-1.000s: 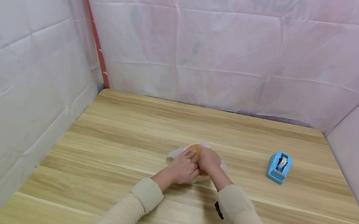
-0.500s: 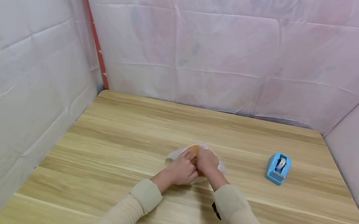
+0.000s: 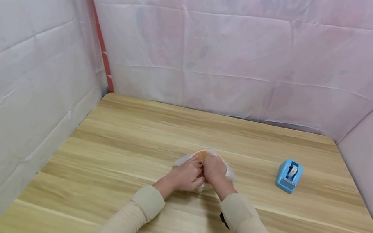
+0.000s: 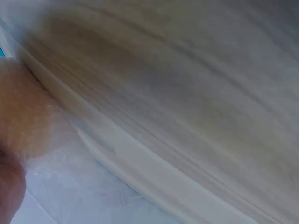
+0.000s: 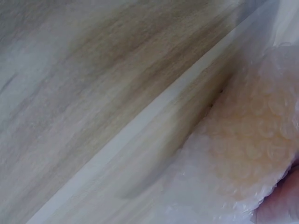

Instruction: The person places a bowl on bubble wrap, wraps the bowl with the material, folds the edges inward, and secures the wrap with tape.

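An orange rounded thing [image 3: 201,153], its kind unclear, lies in clear bubble wrap [image 3: 182,160] at the middle of the table. My left hand [image 3: 186,175] holds the wrap from the near left side, fingers over the orange thing. Beside it, touching it, my right hand [image 3: 214,168] grips the wrap with curled fingers. Most of the bundle is hidden beneath both hands. In the right wrist view, orange shows through the bubbles of the wrap [image 5: 252,135]. The left wrist view catches a loose sheet of wrap [image 4: 70,186] and a fingertip at its left edge.
A blue tape dispenser [image 3: 289,176] with a small roll stands to the right on the wood-grain table [image 3: 125,122]. Pale cloth sheets [image 3: 219,55] hang at the back and both sides. Something small and black [image 3: 224,220] shows beneath the right cuff.
Both hands stay on the bundle. The right hand has shifted slightly left and inward, and the left wrist has moved a little left. The tape dispenser stays put.
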Action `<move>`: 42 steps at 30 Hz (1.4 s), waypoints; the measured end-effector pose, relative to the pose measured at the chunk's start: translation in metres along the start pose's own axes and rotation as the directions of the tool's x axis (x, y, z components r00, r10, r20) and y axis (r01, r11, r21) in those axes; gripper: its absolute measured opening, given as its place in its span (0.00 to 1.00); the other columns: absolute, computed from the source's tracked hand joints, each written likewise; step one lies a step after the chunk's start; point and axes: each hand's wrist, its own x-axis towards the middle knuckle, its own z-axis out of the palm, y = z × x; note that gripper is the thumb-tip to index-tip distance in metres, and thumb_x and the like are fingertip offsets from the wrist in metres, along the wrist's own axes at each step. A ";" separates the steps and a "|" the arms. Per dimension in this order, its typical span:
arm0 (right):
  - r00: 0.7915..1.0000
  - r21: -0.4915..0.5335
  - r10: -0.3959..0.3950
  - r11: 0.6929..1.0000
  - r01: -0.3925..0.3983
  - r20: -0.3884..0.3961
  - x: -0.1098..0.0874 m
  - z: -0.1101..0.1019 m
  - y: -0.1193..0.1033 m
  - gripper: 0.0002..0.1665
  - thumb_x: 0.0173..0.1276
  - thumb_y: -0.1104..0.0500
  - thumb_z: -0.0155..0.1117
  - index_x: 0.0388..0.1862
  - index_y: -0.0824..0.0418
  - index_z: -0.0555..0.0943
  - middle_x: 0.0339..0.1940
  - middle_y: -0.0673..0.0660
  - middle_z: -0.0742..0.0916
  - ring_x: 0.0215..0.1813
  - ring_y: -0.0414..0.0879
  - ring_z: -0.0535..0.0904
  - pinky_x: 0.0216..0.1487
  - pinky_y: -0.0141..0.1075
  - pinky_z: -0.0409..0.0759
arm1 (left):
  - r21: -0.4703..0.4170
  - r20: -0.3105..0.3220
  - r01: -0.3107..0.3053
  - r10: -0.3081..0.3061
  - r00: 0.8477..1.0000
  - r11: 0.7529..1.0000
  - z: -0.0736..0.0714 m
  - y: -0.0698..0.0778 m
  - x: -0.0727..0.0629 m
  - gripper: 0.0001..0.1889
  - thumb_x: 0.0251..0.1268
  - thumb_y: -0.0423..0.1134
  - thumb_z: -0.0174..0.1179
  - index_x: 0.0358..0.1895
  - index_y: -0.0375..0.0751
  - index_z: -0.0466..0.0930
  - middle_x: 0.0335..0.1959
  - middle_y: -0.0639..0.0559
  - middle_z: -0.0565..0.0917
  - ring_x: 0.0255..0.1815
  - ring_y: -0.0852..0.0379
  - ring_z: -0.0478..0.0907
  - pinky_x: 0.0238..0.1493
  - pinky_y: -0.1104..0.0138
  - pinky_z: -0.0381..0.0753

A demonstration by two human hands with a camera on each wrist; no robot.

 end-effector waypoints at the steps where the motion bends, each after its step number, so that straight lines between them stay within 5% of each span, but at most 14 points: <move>1: 1.000 -0.001 -0.005 1.000 0.005 -0.006 -0.001 0.000 0.000 0.13 0.61 0.67 0.51 0.18 0.59 0.77 0.29 0.57 0.84 0.29 0.48 0.78 0.23 0.40 0.79 | 0.023 0.008 0.002 -0.002 1.000 1.000 0.000 0.000 0.000 0.15 0.65 0.41 0.44 0.31 0.43 0.82 0.40 0.51 0.84 0.53 0.55 0.77 0.68 0.59 0.62; 8: 0.997 0.005 -0.061 0.998 0.062 -0.045 -0.009 -0.003 0.004 0.12 0.59 0.68 0.53 0.17 0.60 0.76 0.30 0.58 0.85 0.30 0.49 0.79 0.26 0.41 0.80 | 0.154 0.067 0.034 -0.044 0.997 0.987 -0.001 0.005 0.003 0.18 0.66 0.44 0.42 0.27 0.45 0.82 0.38 0.54 0.85 0.55 0.56 0.76 0.66 0.64 0.64; 19: 0.978 0.047 -0.159 0.985 0.166 -0.134 -0.013 -0.001 0.013 0.11 0.50 0.66 0.63 0.12 0.61 0.73 0.25 0.59 0.82 0.30 0.51 0.77 0.30 0.44 0.81 | 0.194 0.088 0.022 -0.040 0.995 0.981 -0.003 0.008 0.005 0.21 0.65 0.44 0.43 0.15 0.46 0.77 0.32 0.55 0.84 0.51 0.56 0.77 0.62 0.64 0.67; 26: 0.951 0.054 -0.230 0.968 0.245 -0.205 -0.015 0.001 0.017 0.13 0.44 0.69 0.66 0.12 0.61 0.70 0.20 0.58 0.79 0.27 0.51 0.75 0.30 0.44 0.79 | 0.207 0.114 0.005 -0.029 0.993 0.978 -0.003 0.010 0.005 0.21 0.67 0.43 0.41 0.19 0.48 0.80 0.38 0.57 0.84 0.52 0.55 0.75 0.63 0.60 0.65; 34: 0.955 0.056 -0.237 0.967 0.250 -0.178 -0.017 0.000 0.017 0.09 0.48 0.70 0.62 0.15 0.64 0.72 0.22 0.60 0.79 0.27 0.51 0.76 0.31 0.44 0.80 | 0.196 0.104 0.017 -0.038 0.994 0.980 -0.004 0.010 0.004 0.21 0.66 0.43 0.41 0.18 0.49 0.80 0.34 0.58 0.84 0.52 0.56 0.75 0.64 0.59 0.64; 42: 0.971 0.044 -0.208 0.976 0.214 -0.116 -0.018 -0.004 0.013 0.16 0.55 0.69 0.58 0.11 0.61 0.67 0.19 0.58 0.78 0.24 0.47 0.71 0.29 0.42 0.79 | 0.157 0.085 0.017 -0.030 0.996 0.987 -0.003 0.009 0.004 0.20 0.66 0.42 0.41 0.20 0.48 0.81 0.38 0.55 0.84 0.55 0.53 0.75 0.63 0.61 0.65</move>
